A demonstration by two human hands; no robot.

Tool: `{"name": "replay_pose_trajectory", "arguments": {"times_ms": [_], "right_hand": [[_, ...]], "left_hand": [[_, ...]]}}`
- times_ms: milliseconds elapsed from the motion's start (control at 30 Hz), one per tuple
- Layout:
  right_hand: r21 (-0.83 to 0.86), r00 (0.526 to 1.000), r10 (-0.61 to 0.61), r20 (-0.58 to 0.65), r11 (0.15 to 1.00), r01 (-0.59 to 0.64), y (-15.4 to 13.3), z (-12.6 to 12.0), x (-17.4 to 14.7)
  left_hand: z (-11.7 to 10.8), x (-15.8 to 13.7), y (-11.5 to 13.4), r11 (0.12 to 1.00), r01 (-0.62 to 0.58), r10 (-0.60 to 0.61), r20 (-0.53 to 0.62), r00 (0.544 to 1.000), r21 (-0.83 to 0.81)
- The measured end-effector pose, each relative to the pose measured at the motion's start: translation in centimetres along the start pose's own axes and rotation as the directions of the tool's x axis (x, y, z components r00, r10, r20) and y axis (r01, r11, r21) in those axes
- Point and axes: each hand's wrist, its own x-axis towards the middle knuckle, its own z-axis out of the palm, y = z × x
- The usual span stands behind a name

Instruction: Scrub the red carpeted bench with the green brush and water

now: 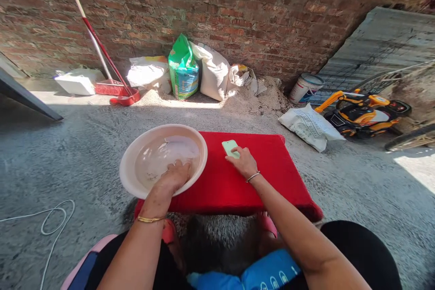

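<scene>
A wide, pale pink basin [129, 167] with water in it overhangs the left end of a low table covered in red cloth [268, 167]. My left hand [176, 176] reaches over the basin's near rim, fingers apart and dipping into the water, with no object visible in them. On the red cloth to the right lies a flat, pale green rectangular piece [230, 147] with rounded corners; its exact kind is unclear. My right hand [244, 161] grips this piece near its lower end between thumb and fingers, partly covering it.
Along the brick wall stand a green bag [183, 68], white sacks [214, 70] and a red dustpan [125, 98]. A toy excavator [367, 113] and a white sack [311, 126] are at right. A white cable [56, 217] lies on the floor at left.
</scene>
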Motion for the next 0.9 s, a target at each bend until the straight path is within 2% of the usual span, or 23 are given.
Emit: {"name": "replay_pose_trajectory", "arguments": {"times_ms": [100, 167, 300, 400, 467, 567, 700, 800, 900], "right_hand": [[0.016, 0.996, -0.075, 0.057, 0.997, 0.074, -4.7, 3.1, -1.1], [-0.01, 0.989, -0.127, 0.079, 0.992, 0.128, -5.9, 4.3, -1.5], [-0.143, 0.976, -0.209, 0.067, 0.966, 0.216, -4.6, 4.1, -1.4], [-0.228, 0.99, -0.138, -0.007, 0.965, 0.133, -2.7, 2.7, -1.2], [-0.208, 0.996, -0.083, -0.041, 0.975, 0.072, -2.4, 2.3, -1.4], [-0.136, 0.997, -0.082, -0.01, 0.988, 0.079, -3.7, 3.1, -2.3], [-0.097, 0.983, -0.173, 0.065, 0.979, 0.179, -5.8, 4.9, -3.5], [-0.134, 0.982, -0.18, 0.059, 0.973, 0.187, -4.3, 4.4, -3.2], [-0.188, 0.997, -0.075, 0.018, 0.979, 0.078, 0.5, 2.0, -2.2]], "left_hand": [[0.4, 0.3, -0.3, 1.0, -0.013, 0.013, -0.003, 1.0, -0.007], [0.5, 0.4, -0.3, 1.0, -0.005, 0.005, -0.007, 1.0, -0.008], [0.8, 0.5, -0.3, 0.999, -0.009, 0.008, -0.021, 1.0, -0.05], [1.1, 0.5, -0.3, 0.996, -0.004, 0.001, -0.04, 0.999, -0.086], [1.2, 0.5, -0.2, 0.998, -0.017, 0.013, -0.058, 0.998, -0.065], [1.0, 0.3, -0.1, 0.998, -0.042, 0.04, -0.065, 0.997, -0.035], [0.5, 0.1, 0.1, 0.999, -0.024, 0.023, -0.038, 0.999, -0.028], [0.4, 0.1, 0.0, 0.997, -0.067, 0.069, -0.063, 0.996, 0.033], [0.6, 0.1, -0.2, 0.994, -0.087, 0.093, -0.091, 0.992, 0.069]]}}
